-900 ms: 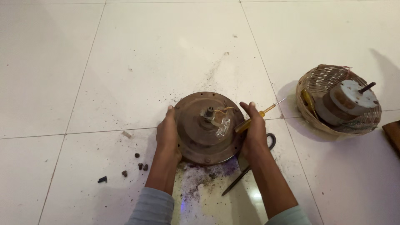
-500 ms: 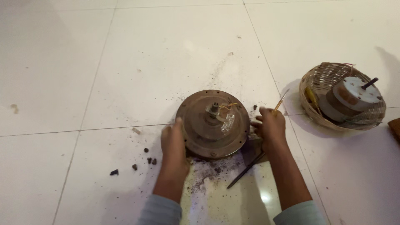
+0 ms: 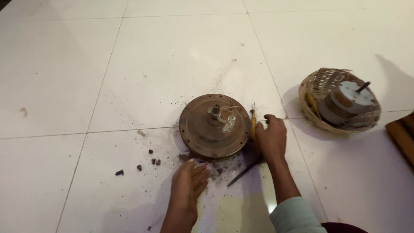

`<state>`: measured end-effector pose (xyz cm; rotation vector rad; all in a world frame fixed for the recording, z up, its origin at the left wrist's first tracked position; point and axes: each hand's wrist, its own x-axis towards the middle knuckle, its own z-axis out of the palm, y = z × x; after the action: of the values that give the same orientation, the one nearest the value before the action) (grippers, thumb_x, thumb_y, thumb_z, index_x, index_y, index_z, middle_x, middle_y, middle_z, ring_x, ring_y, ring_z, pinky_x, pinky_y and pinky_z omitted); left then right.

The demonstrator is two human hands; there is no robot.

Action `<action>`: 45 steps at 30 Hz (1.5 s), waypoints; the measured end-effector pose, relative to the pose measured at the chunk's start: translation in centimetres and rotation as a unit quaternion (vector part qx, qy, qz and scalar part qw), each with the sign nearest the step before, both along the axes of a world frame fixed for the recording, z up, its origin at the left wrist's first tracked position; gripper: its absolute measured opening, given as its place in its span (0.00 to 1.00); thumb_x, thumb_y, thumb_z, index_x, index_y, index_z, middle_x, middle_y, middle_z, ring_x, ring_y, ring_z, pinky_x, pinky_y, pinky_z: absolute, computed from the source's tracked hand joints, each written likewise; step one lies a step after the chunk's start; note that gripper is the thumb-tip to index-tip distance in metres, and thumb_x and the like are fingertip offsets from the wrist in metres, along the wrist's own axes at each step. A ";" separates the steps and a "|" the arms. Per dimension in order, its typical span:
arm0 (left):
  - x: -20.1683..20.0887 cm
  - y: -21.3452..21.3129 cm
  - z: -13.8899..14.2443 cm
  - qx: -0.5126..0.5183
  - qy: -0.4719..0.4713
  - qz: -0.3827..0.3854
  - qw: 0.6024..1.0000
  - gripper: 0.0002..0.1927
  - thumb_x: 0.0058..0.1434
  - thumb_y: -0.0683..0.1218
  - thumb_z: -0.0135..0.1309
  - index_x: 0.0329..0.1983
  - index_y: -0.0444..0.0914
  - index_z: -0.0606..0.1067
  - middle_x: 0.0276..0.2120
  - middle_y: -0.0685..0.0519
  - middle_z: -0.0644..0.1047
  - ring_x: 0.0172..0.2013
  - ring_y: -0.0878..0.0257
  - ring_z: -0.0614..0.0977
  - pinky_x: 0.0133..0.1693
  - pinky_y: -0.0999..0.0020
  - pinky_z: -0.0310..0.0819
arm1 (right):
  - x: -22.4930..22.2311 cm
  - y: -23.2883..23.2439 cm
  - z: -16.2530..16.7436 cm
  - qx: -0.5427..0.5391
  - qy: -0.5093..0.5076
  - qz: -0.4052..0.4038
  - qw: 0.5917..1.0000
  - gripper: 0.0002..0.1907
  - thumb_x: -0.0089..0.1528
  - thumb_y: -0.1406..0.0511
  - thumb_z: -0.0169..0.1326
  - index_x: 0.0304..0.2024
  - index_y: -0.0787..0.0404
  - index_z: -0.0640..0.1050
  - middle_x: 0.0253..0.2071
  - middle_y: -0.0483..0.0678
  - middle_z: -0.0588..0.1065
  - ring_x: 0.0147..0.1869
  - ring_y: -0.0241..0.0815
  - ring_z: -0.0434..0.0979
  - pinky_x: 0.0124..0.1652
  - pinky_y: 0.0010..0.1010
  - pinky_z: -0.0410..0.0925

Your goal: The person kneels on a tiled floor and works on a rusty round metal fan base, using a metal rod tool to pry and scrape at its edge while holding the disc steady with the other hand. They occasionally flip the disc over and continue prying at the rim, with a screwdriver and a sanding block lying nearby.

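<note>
A round rusty brown motor housing (image 3: pixel 214 126) lies flat on the white tiled floor, with a short shaft and loose wires at its centre. My right hand (image 3: pixel 271 137) rests against its right edge and grips a yellow-handled screwdriver (image 3: pixel 253 121) that points away from me. My left hand (image 3: pixel 188 181) lies flat on the floor just below the housing, fingers apart, holding nothing. A dark thin tool (image 3: pixel 244 169) lies on the floor under my right wrist.
A woven basket (image 3: pixel 320 88) to the right holds a grey cylindrical motor part (image 3: pixel 347 102). Dark dust and several small dark bits (image 3: pixel 152 160) are scattered left of and below the housing. A brown wooden piece (image 3: pixel 402 136) shows at the right edge.
My left hand has come off the housing's left rim and dropped to the floor below it. My right hand has shifted to the housing's right edge, still with the screwdriver.
</note>
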<state>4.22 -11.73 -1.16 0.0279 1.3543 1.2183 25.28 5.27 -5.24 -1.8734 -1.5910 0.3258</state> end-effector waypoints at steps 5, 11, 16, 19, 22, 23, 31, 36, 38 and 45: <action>0.1 -2.3 0.4 -0.003 0.012 -0.005 1.000 0.32 0.69 0.55 0.43 0.70 0.34 0.59 0.61 0.36 0.76 0.61 0.46 0.79 0.63 0.52 0.70 | 2.5 -1.8 1.8 -0.097 -0.100 -0.087 0.986 0.27 0.54 0.60 0.66 0.53 0.64 0.78 0.55 0.66 0.69 0.58 0.66 0.71 0.43 0.46 0.72; -2.5 -3.8 1.5 -0.055 0.054 -0.040 0.996 0.32 0.69 0.57 0.42 0.72 0.36 0.59 0.61 0.38 0.77 0.61 0.48 0.79 0.63 0.54 0.70 | 3.1 -1.2 0.1 -0.160 -0.027 -0.049 0.986 0.21 0.58 0.59 0.63 0.51 0.62 0.81 0.51 0.58 0.81 0.56 0.57 0.81 0.55 0.44 0.73; -4.1 -5.2 -0.1 -0.051 0.062 0.035 0.996 0.31 0.69 0.56 0.45 0.70 0.36 0.63 0.59 0.39 0.79 0.59 0.49 0.81 0.62 0.53 0.71 | 2.0 -1.1 0.2 -0.101 -0.048 -0.066 0.992 0.25 0.53 0.59 0.65 0.50 0.63 0.79 0.46 0.64 0.76 0.49 0.62 0.78 0.46 0.48 0.72; -4.2 -6.1 -2.3 -0.050 0.053 0.025 0.997 0.31 0.69 0.56 0.44 0.70 0.36 0.63 0.57 0.37 0.79 0.59 0.47 0.81 0.62 0.52 0.71 | 1.6 -2.1 0.4 -0.094 -0.083 -0.029 0.992 0.18 0.58 0.58 0.61 0.44 0.64 0.82 0.44 0.61 0.79 0.47 0.62 0.80 0.47 0.49 0.73; -4.1 -6.4 -5.0 -0.081 0.045 -0.004 0.996 0.31 0.69 0.56 0.45 0.71 0.36 0.63 0.57 0.37 0.79 0.59 0.46 0.81 0.62 0.49 0.71 | 2.2 -2.7 0.6 -0.073 -0.019 -0.021 0.997 0.17 0.56 0.60 0.59 0.43 0.63 0.84 0.41 0.58 0.82 0.47 0.58 0.83 0.50 0.45 0.74; -4.3 -6.0 -5.7 -0.096 0.038 -0.007 0.995 0.30 0.70 0.56 0.45 0.71 0.36 0.63 0.57 0.37 0.79 0.59 0.45 0.81 0.63 0.47 0.72 | 2.7 -2.5 0.5 -0.066 0.029 -0.015 0.997 0.17 0.56 0.60 0.60 0.44 0.64 0.83 0.40 0.59 0.82 0.45 0.57 0.84 0.48 0.44 0.74; -2.1 -4.7 2.4 -0.079 0.066 -0.014 0.995 0.29 0.71 0.58 0.43 0.69 0.37 0.63 0.58 0.38 0.78 0.60 0.45 0.80 0.64 0.48 0.69 | 3.9 -2.8 6.0 -0.024 0.543 0.097 0.834 0.07 0.66 0.68 0.49 0.45 0.65 0.75 0.38 0.50 0.75 0.40 0.47 0.81 0.39 0.36 0.74; -0.2 -4.7 13.9 0.038 0.196 -0.011 0.980 0.33 0.66 0.62 0.42 0.64 0.34 0.67 0.55 0.39 0.80 0.58 0.50 0.81 0.60 0.55 0.72 | 1.1 -5.8 10.1 0.007 0.617 0.075 0.784 0.06 0.65 0.69 0.40 0.43 0.58 0.68 0.35 0.50 0.75 0.41 0.42 0.78 0.39 0.34 0.71; -0.8 -3.5 17.0 0.051 0.242 -0.055 0.967 0.33 0.65 0.62 0.44 0.63 0.34 0.68 0.54 0.40 0.78 0.57 0.52 0.81 0.59 0.56 0.72 | -0.5 -6.6 10.9 0.039 0.626 0.096 0.773 0.06 0.64 0.69 0.38 0.41 0.57 0.67 0.32 0.50 0.74 0.38 0.41 0.77 0.39 0.34 0.72; -3.7 2.9 13.6 0.071 0.430 -0.288 0.852 0.33 0.62 0.57 0.53 0.66 0.36 0.68 0.59 0.42 0.74 0.56 0.51 0.80 0.54 0.57 0.77 | -5.1 -7.9 8.7 0.083 0.578 0.100 0.806 0.10 0.70 0.62 0.47 0.35 0.59 0.65 0.27 0.44 0.67 0.27 0.34 0.65 0.29 0.29 0.65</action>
<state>0.47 -8.83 12.41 1.1289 1.8118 0.7771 20.13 -2.60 3.42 -0.9417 -0.8671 1.1202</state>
